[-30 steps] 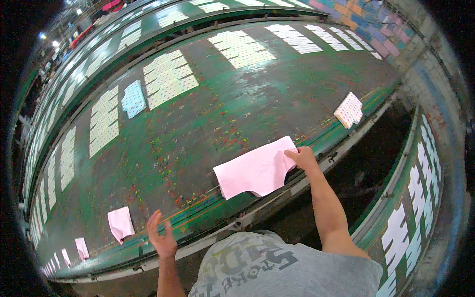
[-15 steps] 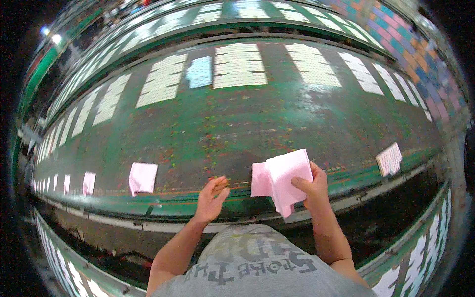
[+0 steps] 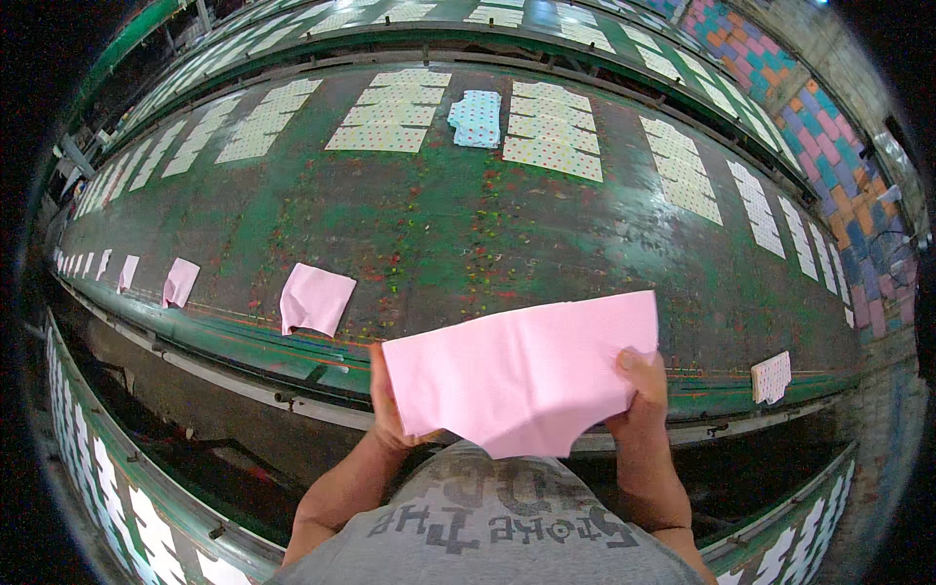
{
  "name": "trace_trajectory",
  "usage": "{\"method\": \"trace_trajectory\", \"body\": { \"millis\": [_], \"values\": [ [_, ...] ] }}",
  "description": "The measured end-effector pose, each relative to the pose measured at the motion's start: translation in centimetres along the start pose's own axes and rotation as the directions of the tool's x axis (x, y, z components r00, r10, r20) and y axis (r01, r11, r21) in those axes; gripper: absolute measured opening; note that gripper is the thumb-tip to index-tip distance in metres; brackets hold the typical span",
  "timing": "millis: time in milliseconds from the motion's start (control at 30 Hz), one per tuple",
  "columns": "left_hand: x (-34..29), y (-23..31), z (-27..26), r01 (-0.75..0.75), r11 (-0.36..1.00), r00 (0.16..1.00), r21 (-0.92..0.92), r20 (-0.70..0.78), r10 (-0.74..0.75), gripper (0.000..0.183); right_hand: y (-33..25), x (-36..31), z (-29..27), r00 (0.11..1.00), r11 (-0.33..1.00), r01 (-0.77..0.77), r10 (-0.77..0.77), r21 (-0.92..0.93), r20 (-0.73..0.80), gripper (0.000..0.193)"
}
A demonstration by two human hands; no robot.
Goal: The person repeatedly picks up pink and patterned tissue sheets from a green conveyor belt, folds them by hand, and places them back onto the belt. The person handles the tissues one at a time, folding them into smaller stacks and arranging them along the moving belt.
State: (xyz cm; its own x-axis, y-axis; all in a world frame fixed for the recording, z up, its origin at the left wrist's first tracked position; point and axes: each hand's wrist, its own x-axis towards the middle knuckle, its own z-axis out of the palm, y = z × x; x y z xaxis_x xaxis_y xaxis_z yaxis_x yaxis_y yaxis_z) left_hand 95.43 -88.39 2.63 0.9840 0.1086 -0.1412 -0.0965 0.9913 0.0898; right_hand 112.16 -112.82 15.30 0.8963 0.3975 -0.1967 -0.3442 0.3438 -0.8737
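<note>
Pink fabric (image 3: pixel 526 370), left hand (image 3: pixel 384 405) partly behind

Middling, cool light reaches me here; whitish glare pools on the long green, paint-flecked desk (image 3: pixel 639 249). Soft shadow dims the lower fold of the broad pink cloth panel (image 3: pixel 507 361). Straight edges bow toward black corners.

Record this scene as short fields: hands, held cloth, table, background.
Left hand: at the held cloth's left edge, grip partly hidden
Right hand: grips the right side, thumb on the front
Held cloth: plain pink cut fabric, spread between both hands
Table: long, green, colour-speckled
Near edge: row of pink fabric pieces at left, dotted white fabric bundle at right
Far side: pale dotted fabric panels, light-blue fabric piece between two
Background: multicoloured brick wall, upper right
</note>
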Motion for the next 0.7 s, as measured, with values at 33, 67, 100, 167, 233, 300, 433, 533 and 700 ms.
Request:
{"method": "trace_trajectory", "body": {
  "millis": [33, 67, 100, 167, 233, 300, 433, 533, 700],
  "values": [
    [-1.0, 1.0, 0.0, -0.019, 1.000, 1.000, 0.024, 0.007, 0.019, 0.095, 1.0, 0.3, -0.5, 0.998, 0.998, -0.061, 0.061, -0.016, 0.003, 0.057],
    [-2.2, 1.9, -0.1, -0.034, 0.999, 0.999, 0.028, 0.006, 0.034, 0.091, 2.4, 0.6, -0.8, 0.995, 0.995, -0.099, 0.098, -0.018, -0.024, 0.055],
    [-3.2, 2.8, -0.2, -0.042, 0.999, 0.999, 0.019, 0.028, 0.042, 0.088, 3.9, 1.2, -1.1, 0.991, 0.991, -0.134, 0.134, 0.007, -0.021, 0.053],
    [-4.7, 5.0, 0.1, -0.103, 0.963, 0.983, 0.247, -0.123, 0.137, 0.085, 7.3, 2.0, -1.3, 0.975, 0.976, -0.217, 0.216, -0.020, -0.060, 0.048],
    [-6.0, 6.5, 1.3, -0.091, 0.874, 0.926, 0.477, -0.282, 0.250, 0.082, 10.3, 2.8, -1.2, 0.960, 0.935, -0.276, 0.277, -0.221, -0.029, 0.045],
    [-7.6, 7.8, 3.4, -0.150, 0.832, 0.929, 0.534, -0.212, 0.304, 0.074, 12.4, 3.5, -0.1, 0.928, 0.758, -0.303, 0.373, -0.578, 0.002, 0.043],
    [-7.6, 7.6, 6.5, -0.118, 0.768, 0.884, 0.630, -0.285, 0.370, 0.042, 12.6, 1.4, 3.9, 0.850, 0.505, 0.501, -0.134, -0.703, 0.509, 0.042],
    [-5.2, 6.0, 6.4, -0.118, 0.716, 0.865, 0.688, -0.282, 0.414, 0.033, 10.8, -0.1, 7.4, 0.688, 0.606, 0.644, -0.191, -0.467, 0.700, 0.038],
    [-3.7, 4.9, 5.1, -0.183, 0.767, 0.911, 0.615, -0.188, 0.368, 0.031, 10.0, 0.1, 11.4, 0.601, 0.446, 0.771, -0.276, -0.454, 0.750, 0.043]
  ]
}}
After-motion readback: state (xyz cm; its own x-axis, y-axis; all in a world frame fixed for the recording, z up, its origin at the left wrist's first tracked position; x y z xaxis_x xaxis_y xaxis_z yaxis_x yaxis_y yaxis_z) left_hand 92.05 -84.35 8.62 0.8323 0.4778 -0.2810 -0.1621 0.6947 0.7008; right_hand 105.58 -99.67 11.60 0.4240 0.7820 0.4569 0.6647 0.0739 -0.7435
